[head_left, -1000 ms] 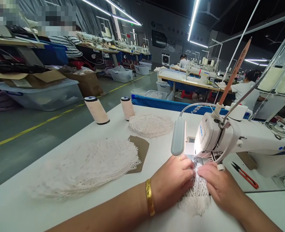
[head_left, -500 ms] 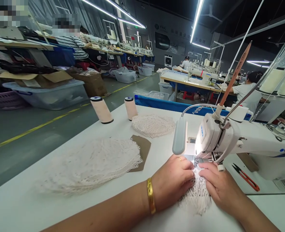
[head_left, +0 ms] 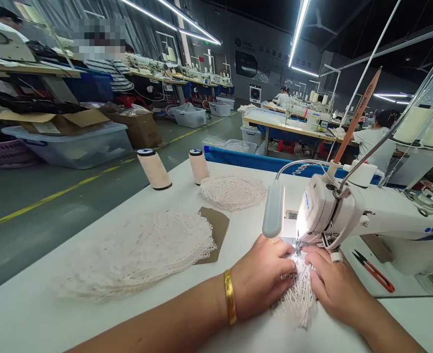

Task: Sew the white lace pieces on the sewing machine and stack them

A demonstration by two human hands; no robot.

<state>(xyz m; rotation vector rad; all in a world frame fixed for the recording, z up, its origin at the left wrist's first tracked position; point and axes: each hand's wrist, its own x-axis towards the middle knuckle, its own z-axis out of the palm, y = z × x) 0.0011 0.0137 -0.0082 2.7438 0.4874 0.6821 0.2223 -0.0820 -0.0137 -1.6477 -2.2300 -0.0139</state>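
Observation:
My left hand (head_left: 262, 274), with a gold bangle at the wrist and a ring, lies on a piece of white lace fabric (head_left: 297, 296) with its fingers curled and pressed down. My right hand (head_left: 332, 284) presses the same piece from the right, fingertips close to the needle. The lace runs under the presser foot of a white sewing machine (head_left: 352, 211), lit by its small lamp (head_left: 273, 211). Both hands nearly touch just in front of the needle.
A stack of lace pieces (head_left: 139, 252) on brown card (head_left: 216, 230) lies to the left; a smaller lace pile (head_left: 233, 191) and two thread cones (head_left: 153, 169) stand behind. Red thread snips (head_left: 374, 269) lie right of the machine. Other people work at tables beyond.
The lace has been fed a little further under the needle, and my fingers have crept forward with it. The view shifted slightly.

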